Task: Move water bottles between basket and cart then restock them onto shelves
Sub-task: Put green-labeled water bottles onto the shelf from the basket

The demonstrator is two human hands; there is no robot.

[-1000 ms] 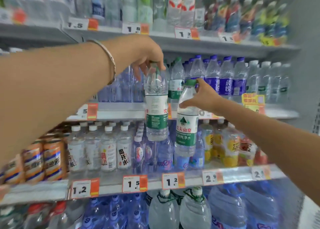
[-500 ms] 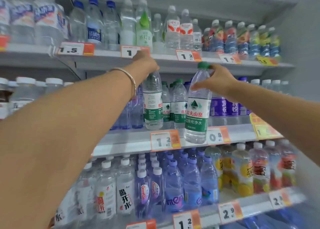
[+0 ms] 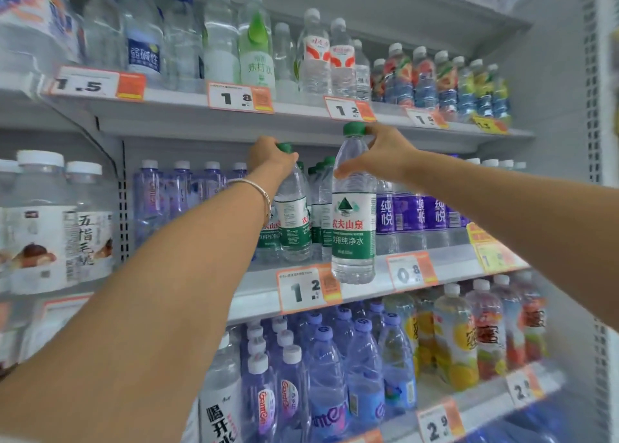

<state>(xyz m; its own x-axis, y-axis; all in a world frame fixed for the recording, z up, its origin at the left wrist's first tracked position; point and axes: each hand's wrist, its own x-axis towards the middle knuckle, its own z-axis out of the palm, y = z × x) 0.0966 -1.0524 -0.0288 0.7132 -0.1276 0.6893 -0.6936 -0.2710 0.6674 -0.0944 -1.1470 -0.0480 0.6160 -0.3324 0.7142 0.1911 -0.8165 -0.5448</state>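
Note:
My left hand (image 3: 269, 157) grips the green cap of a clear water bottle (image 3: 294, 223) with a green and white label, which stands upright on the middle shelf (image 3: 449, 268) among other green-label bottles. My right hand (image 3: 380, 154) pinches the green cap of a second, like bottle (image 3: 354, 231). That bottle hangs upright in front of the shelf's edge, its base level with the price rail. A silver bangle circles my left wrist.
Purple-label bottles (image 3: 410, 214) stand to the right of the green ones, pale violet bottles (image 3: 174, 191) to the left. The upper shelf (image 3: 301, 117) sits close above the caps. Blue bottles (image 3: 328, 375) and fruit drinks fill the shelf below. Price tags line each rail.
Both hands have risen with their bottles from the lower shelf's level to the middle shelf. The left bottle now stands inside the shelf row; the right one has come close to the edge.

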